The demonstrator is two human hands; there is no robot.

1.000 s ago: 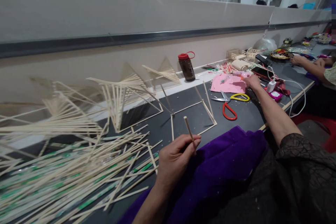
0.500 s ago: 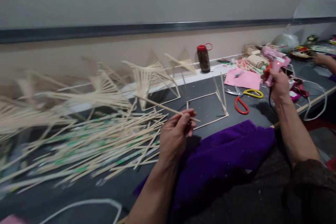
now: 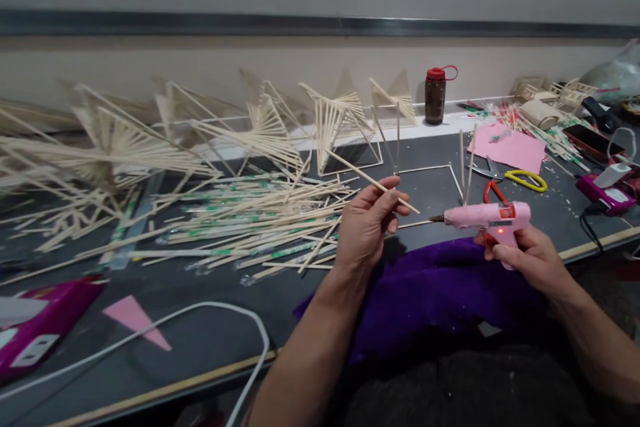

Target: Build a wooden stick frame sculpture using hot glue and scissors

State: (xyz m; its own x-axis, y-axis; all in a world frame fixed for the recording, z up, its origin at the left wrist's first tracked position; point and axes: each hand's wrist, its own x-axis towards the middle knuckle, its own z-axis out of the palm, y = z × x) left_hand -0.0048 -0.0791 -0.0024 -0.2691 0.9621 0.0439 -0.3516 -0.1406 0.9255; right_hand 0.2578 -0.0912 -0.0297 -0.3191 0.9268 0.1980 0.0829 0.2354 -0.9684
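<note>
Between thumb and fingers, my left hand (image 3: 369,223) pinches a thin wooden stick (image 3: 357,170), tilted, its near end pointing right. My right hand (image 3: 530,253) is closed around the handle of a pink glue gun (image 3: 485,215), whose red light is lit. The gun's dark nozzle points left, a short way from the stick's near end. Behind both hands lies a stick frame (image 3: 431,168) on the table, with thin sticks rising at its corners; my left hand and the gun hide parts of it. A heap of loose sticks (image 3: 260,213), some in wrappers, lies left of my left hand.
Finished-looking stick models (image 3: 333,110) stand along the wall. A brown bottle (image 3: 435,100) with a red lid, pink paper (image 3: 510,143), scissors (image 3: 525,180) and a phone (image 3: 593,143) are at the right. Purple cloth (image 3: 430,300) hangs at the front edge; a white cable (image 3: 210,305) crosses the left.
My right hand has brought the glue gun from the far right in toward the stick. My left hand keeps its pinch on the stick. The view has turned left and down.
</note>
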